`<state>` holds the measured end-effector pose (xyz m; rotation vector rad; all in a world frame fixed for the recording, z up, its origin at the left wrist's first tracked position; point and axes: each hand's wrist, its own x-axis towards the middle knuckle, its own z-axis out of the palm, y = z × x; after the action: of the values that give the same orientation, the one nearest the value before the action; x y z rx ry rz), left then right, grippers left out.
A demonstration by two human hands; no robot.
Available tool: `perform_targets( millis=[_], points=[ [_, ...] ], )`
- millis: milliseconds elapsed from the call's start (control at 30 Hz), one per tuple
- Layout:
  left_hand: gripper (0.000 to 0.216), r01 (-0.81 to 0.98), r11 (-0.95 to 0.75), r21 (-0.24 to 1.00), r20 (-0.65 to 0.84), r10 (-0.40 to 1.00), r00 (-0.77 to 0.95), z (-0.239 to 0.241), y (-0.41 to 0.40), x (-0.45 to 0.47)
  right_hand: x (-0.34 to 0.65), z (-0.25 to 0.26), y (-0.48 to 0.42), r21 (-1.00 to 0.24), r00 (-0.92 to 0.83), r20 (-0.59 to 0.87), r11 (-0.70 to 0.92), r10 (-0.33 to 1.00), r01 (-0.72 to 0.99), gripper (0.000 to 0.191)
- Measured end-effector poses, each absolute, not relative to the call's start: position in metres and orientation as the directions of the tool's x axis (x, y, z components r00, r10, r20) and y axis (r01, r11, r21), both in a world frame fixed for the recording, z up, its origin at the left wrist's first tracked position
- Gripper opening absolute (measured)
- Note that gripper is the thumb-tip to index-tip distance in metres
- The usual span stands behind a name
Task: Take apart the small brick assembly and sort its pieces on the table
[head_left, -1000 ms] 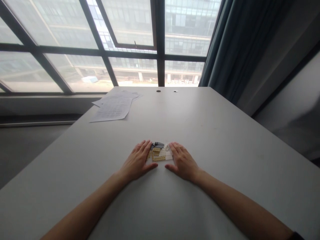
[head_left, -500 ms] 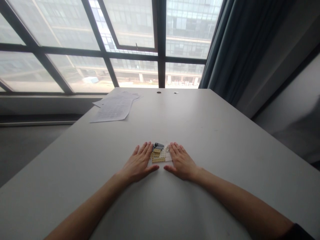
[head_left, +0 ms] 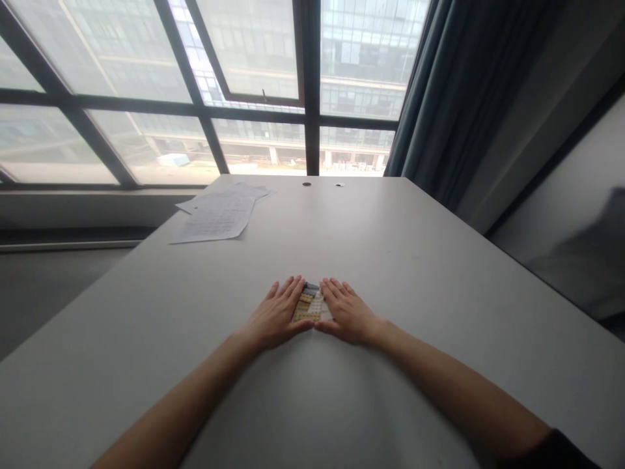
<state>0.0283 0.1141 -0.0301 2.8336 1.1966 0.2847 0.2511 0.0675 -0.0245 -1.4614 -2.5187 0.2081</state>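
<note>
Several flat building-brick plates in tan, white and grey lie on the white table between my hands. My left hand (head_left: 279, 311) rests flat over the left edge of the tan plates (head_left: 306, 307), fingers stretched forward. From the other side my right hand (head_left: 347, 311) lies flat over part of the white plates (head_left: 317, 304). A grey piece (head_left: 311, 287) shows at the far end, between the fingertips. Both thumbs point inward and nearly meet at the near edge of the bricks. Parts of the bricks are hidden under my fingers.
Printed paper sheets (head_left: 217, 212) lie on the far left of the white table (head_left: 312, 404). Two small round holes sit near its back edge. Behind it are a framed window (head_left: 254, 52) and, at the right, a dark curtain (head_left: 439, 98).
My hands have moved closer together over the bricks, and the thumbs nearly meet. More of the bricks is covered now. The camera view has shifted slightly.
</note>
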Motion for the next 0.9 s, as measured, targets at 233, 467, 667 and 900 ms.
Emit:
perform_targets(
  millis=[233, 467, 667, 900],
  points=[
    [0.081, 0.667, -0.729, 0.152, 0.144, 0.684, 0.715, -0.025, 0.117, 0.036, 0.262, -0.021, 0.071, -0.204, -0.505, 0.101, 0.515, 0.857, 0.833, 0.075],
    [0.091, 0.628, -0.737, 0.249, 0.187, 0.673, 0.715, -0.023, 0.117, 0.028, 0.269, -0.022, 0.068, -0.210, -0.464, 0.126, 0.481, 0.877, 0.851, 0.076],
    [0.069, 0.569, -0.771, 0.285, 0.286, 0.635, 0.718, -0.019, 0.118, 0.005, 0.293, -0.023, 0.051, -0.193, -0.435, 0.181, 0.466, 0.882, 0.863, 0.071],
    [0.054, 0.646, -0.727, 0.233, 0.270, 0.687, 0.675, -0.016, 0.116, -0.014, 0.311, -0.023, 0.027, -0.222, -0.443, 0.262, 0.500, 0.858, 0.837, 0.053]
  ],
)
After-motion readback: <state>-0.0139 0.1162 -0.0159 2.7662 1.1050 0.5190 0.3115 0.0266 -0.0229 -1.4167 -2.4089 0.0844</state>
